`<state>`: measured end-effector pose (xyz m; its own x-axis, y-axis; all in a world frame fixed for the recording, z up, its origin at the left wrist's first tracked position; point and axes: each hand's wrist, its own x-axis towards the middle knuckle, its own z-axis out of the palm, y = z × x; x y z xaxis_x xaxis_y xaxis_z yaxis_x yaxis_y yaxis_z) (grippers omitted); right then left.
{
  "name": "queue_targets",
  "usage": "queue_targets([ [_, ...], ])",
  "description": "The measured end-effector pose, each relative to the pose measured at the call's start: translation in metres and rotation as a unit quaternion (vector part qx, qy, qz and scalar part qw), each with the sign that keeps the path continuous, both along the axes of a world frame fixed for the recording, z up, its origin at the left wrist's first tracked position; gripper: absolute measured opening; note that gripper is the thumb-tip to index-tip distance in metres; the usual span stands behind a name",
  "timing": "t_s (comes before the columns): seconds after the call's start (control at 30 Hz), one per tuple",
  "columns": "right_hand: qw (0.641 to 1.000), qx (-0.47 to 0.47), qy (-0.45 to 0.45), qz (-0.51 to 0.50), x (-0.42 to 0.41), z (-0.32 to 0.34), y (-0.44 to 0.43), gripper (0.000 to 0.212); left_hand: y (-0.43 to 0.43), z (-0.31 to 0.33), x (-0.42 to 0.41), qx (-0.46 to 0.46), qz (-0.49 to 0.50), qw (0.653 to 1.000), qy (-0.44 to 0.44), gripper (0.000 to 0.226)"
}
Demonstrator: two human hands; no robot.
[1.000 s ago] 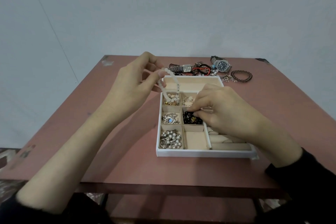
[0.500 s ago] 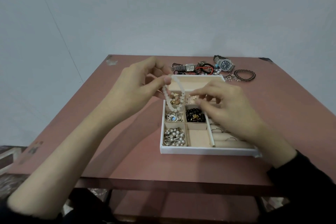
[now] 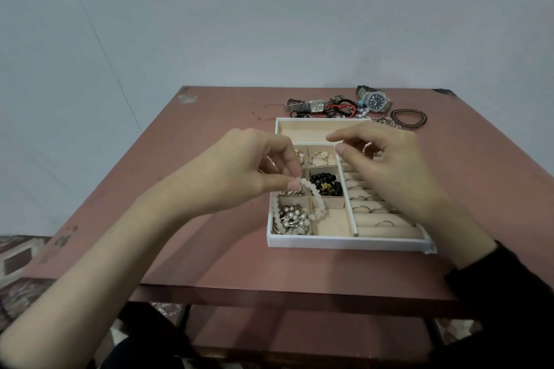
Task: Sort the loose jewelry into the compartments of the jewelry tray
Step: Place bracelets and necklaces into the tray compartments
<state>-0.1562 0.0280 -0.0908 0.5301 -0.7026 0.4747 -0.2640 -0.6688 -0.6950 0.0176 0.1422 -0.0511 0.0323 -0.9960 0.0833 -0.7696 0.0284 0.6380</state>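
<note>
A white jewelry tray [image 3: 344, 242] with beige compartments lies on the reddish table. My left hand [image 3: 248, 168] pinches a white bead bracelet [image 3: 314, 199] between thumb and fingers; its loop hangs down over the near-left compartment holding silver pearl pieces [image 3: 292, 219]. My right hand [image 3: 386, 168] hovers above the ring rolls [image 3: 374, 213] with fingers loosely curled, holding nothing I can see. A black bead bracelet [image 3: 325, 184] lies in a middle compartment.
Loose jewelry lies behind the tray: a square-faced watch [image 3: 316, 105], a round blue-dial watch [image 3: 374, 101], red and black cords [image 3: 343, 108] and a brown braided bracelet [image 3: 409, 118]. The long far compartment [image 3: 302, 135] and a near middle compartment [image 3: 334, 223] hold nothing.
My left hand has lowered the white bracelet toward me, from above the far compartments to over the near-left one. My right hand has let go of it and lifted away to the right.
</note>
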Motion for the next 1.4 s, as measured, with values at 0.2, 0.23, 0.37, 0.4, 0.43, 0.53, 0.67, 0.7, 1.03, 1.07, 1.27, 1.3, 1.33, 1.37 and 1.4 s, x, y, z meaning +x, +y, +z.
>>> queue_targets([
  [0.2,0.999,-0.038,0.032,0.008,0.001,-0.003,-0.002,0.014,0.005,0.005,-0.003,-0.003,-0.043,0.994,-0.096,0.008],
  [0.23,0.999,-0.040,0.034,0.008,0.001,-0.003,-0.003,0.014,0.005,0.005,-0.002,0.001,-0.050,0.994,-0.101,0.008],
  [0.37,0.999,-0.038,0.034,0.011,0.000,-0.003,-0.003,0.014,0.000,0.001,-0.003,0.006,-0.082,0.987,-0.139,0.008],
  [0.4,0.999,-0.038,0.036,0.011,0.000,-0.003,-0.003,0.014,0.000,0.001,-0.004,0.007,-0.087,0.985,-0.148,0.009],
  [0.43,0.998,-0.038,0.039,0.011,0.000,-0.003,-0.003,0.014,0.000,0.000,-0.005,0.008,-0.091,0.983,-0.156,0.010],
  [0.53,0.998,-0.038,0.043,0.011,0.000,-0.003,-0.003,0.014,0.000,-0.001,-0.007,0.006,-0.103,0.978,-0.179,0.011],
  [0.67,0.998,-0.036,0.047,0.011,0.000,-0.004,-0.003,0.015,0.001,-0.002,-0.009,0.010,-0.115,0.976,-0.186,0.013],
  [0.7,0.998,-0.035,0.048,0.012,0.000,-0.004,-0.003,0.015,0.001,-0.002,-0.010,0.015,-0.111,0.975,-0.193,0.013],
  [1.03,0.999,-0.030,0.042,0.011,0.000,-0.006,-0.006,0.015,-0.001,0.006,-0.019,0.012,-0.098,0.967,-0.235,0.019],
  [1.07,0.999,-0.031,0.042,0.010,0.000,-0.006,-0.006,0.015,-0.001,0.008,-0.022,0.004,-0.111,0.972,-0.208,0.017],
  [1.27,0.999,-0.023,0.036,0.014,0.000,-0.005,-0.005,0.015,-0.007,0.005,-0.041,0.060,-0.184,0.962,-0.193,0.023],
  [1.3,0.999,-0.023,0.037,0.014,0.000,-0.005,-0.005,0.015,-0.008,0.005,-0.041,0.067,-0.186,0.962,-0.188,0.023],
  [1.33,0.999,-0.023,0.038,0.014,0.001,-0.006,-0.005,0.015,-0.009,0.006,-0.040,0.073,-0.185,0.962,-0.184,0.022],
  [1.37,0.999,-0.023,0.038,0.015,0.001,-0.006,-0.005,0.015,-0.010,0.007,-0.038,0.078,-0.183,0.962,-0.185,0.023],
  [1.4,0.999,-0.022,0.038,0.015,0.001,-0.006,-0.005,0.014,-0.010,0.007,-0.037,0.080,-0.182,0.962,-0.190,0.025],
])
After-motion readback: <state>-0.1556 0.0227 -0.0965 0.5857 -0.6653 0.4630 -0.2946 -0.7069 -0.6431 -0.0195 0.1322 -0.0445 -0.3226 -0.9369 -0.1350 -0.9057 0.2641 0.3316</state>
